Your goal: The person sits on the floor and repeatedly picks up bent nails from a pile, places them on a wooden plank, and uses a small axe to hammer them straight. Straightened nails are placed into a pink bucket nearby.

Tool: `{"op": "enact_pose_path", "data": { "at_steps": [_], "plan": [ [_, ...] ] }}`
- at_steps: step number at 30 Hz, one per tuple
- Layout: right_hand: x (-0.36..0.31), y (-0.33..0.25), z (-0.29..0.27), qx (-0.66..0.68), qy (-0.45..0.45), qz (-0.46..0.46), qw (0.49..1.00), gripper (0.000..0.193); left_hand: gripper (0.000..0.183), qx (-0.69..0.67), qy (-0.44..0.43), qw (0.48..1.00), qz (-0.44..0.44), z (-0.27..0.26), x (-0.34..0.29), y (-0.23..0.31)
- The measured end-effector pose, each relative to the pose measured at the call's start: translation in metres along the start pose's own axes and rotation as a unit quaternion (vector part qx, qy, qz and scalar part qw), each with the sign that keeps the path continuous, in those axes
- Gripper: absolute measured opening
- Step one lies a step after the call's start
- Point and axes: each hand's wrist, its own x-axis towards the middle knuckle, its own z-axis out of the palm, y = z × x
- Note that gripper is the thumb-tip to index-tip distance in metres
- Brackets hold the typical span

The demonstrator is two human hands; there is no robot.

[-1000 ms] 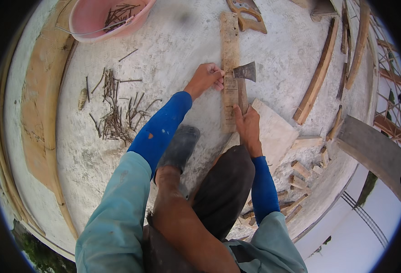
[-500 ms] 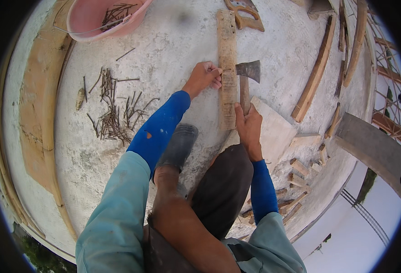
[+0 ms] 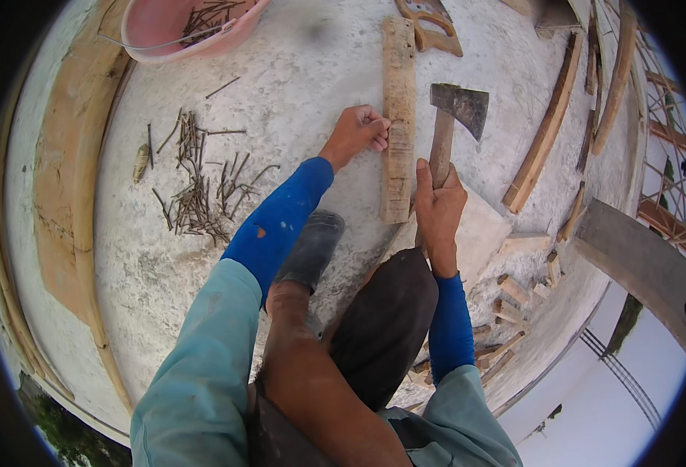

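My right hand (image 3: 441, 208) is wrapped round the wooden handle of a hatchet (image 3: 461, 107). Its dark steel head is raised just right of a rough wooden block (image 3: 397, 175). At the block's left edge, the fingers of my left hand (image 3: 361, 132) are pinched together. A thin dark nail (image 3: 396, 121) shows at their tips, lying against the wood, mostly hidden by the fingers. Left of my left hand, a loose pile of rusty, partly bent nails (image 3: 199, 198) lies on the concrete.
A pink bucket (image 3: 144, 35) with nails in it stands at the far left. Beyond the block lies a handsaw (image 3: 436, 35). Long timbers (image 3: 545, 124) lie at right, with wood offcuts (image 3: 510, 300) nearer me. A plywood strip (image 3: 63, 194) lies along the left.
The hatchet has risen off the wooden block and swung to the right with my right hand. My left hand stays pinched at the block's edge. The whole view has shifted slightly.
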Motion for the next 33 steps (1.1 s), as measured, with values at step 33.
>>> {"op": "enact_pose_path", "data": {
  "at_steps": [33],
  "plan": [
    [-0.023,0.013,0.001,-0.148,-0.064,0.052,0.985,0.049,0.020,0.166,0.031,0.985,-0.035,0.015,-0.003,0.005]
  ]
}}
